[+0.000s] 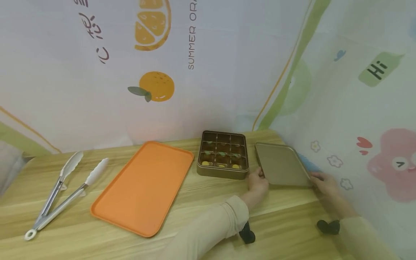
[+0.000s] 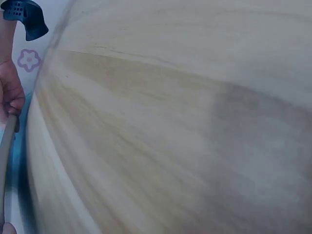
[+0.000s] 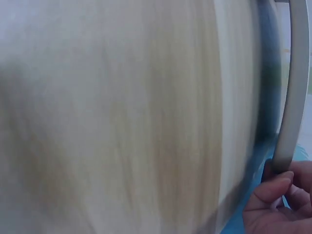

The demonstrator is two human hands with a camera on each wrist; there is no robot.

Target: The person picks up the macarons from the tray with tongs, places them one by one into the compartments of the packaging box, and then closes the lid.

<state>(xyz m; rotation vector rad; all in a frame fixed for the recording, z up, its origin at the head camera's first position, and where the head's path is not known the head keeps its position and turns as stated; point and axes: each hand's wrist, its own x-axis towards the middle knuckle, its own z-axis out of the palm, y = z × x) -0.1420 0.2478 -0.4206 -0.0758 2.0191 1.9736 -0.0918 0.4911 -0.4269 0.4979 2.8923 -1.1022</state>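
A flat gold-brown lid (image 1: 282, 164) with a raised rim is held at the right of the table. My left hand (image 1: 258, 182) grips its near left edge, with the far fingers hidden by the lid. My right hand (image 1: 325, 184) pinches the near right corner; in the right wrist view, the thumb of that hand (image 3: 282, 204) lies against the lid's rim (image 3: 295, 97). Just left of the lid sits an uncovered gold-brown box (image 1: 224, 172), divided into several compartments. Small yellow pieces (image 1: 236, 166) show in its front row, with bits of green behind them.
An orange tray (image 1: 143, 187) lies left of the box on the wood-grain table (image 1: 182, 216). Spread tongs (image 1: 53, 202) with white tips rest at the far left. Printed cloth (image 1: 221, 90) hangs behind the table and along its right side.
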